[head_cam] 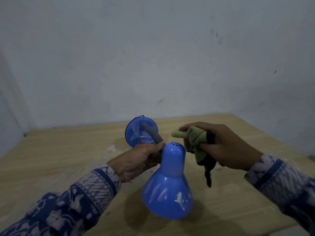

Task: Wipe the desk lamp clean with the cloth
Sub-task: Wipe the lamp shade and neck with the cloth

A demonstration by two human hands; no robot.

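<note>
A blue desk lamp is held tipped above a wooden table [59, 150]. Its cone shade [168, 188] points toward me and carries white smears near the rim. A grey flexible neck [152, 133] runs back to the round blue base [136, 132], also smeared white. My left hand [138, 160] grips the neck just behind the shade's top. My right hand [221, 147] holds a bunched green and black cloth [194, 142] to the right of the shade's top, close to it; whether it touches I cannot tell. A dark end of the cloth hangs down.
A pale blue-grey wall [153, 57] stands right behind the table's far edge, and another wall closes in at the left. White smudges mark the tabletop near the lamp base. The table's right edge [289, 145] runs diagonally past my right forearm.
</note>
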